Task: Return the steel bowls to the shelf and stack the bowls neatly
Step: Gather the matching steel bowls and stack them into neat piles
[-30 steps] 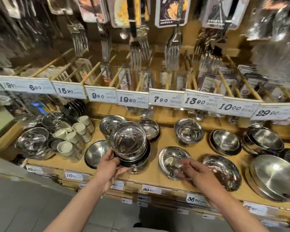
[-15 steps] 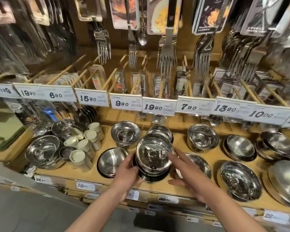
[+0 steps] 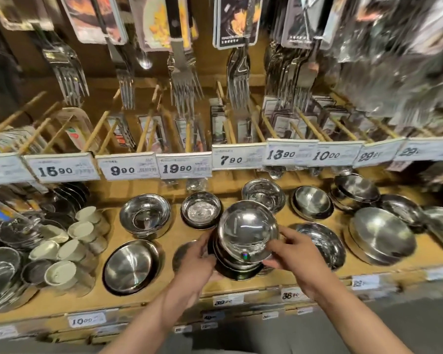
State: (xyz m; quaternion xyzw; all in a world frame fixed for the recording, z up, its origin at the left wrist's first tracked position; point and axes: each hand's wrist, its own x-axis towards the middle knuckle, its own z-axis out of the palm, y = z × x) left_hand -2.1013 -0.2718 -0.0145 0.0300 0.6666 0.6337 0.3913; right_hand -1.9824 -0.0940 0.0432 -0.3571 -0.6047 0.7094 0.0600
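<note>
At the centre of the frame both hands hold a stack of steel bowls (image 3: 246, 238) just above the wooden shelf (image 3: 184, 233); the left hand (image 3: 197, 261) curls its fingers round the stack's left side; the right hand (image 3: 296, 254) grips the right rim with bent fingers. A shallow bowl (image 3: 131, 267) lies at lower left; price tags (image 3: 184, 166) run across the middle.

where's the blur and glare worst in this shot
Head view: motion blur smears the hanging packaged cutlery at upper right and the price labels on the shelf's front edge; glare streaks the stack of round steel bowls gripped by the left hand and right hand; wide-angle distortion bends the row of white price tags.
</note>
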